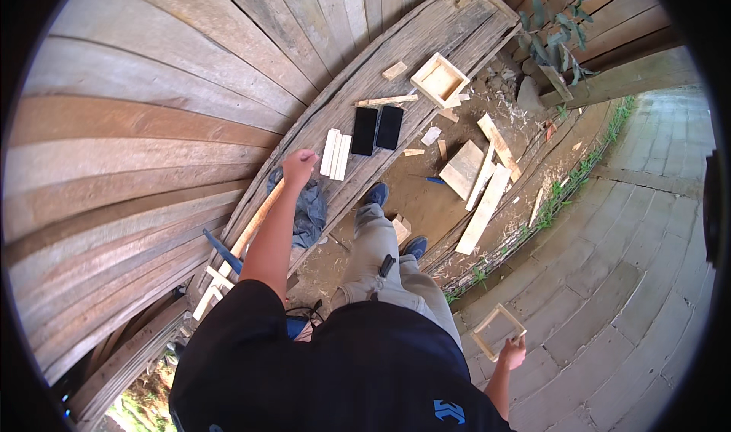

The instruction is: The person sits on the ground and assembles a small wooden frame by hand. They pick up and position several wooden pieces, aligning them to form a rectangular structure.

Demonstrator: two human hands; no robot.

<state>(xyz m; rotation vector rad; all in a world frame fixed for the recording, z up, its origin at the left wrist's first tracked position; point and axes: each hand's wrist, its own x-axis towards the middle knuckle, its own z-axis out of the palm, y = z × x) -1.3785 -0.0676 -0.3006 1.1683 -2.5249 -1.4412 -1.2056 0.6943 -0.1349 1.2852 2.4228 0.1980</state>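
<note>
My right hand grips one corner of a small rectangular wooden frame, held out to the right above the paving. My left hand is over the plank bench, its fingers curled closed; whatever they may hold is too small to make out. Just right of it lie several short pale wooden strips side by side. Two dark phones rest beside those strips. Farther along the bench stands an open wooden box, near a small wood block and a thin stick.
A crumpled dark plastic bag and a long wooden strip lie by my left forearm. On the dirt are a wood block, loose boards and shavings. A plank wall rises at left; a leafy branch hangs far right.
</note>
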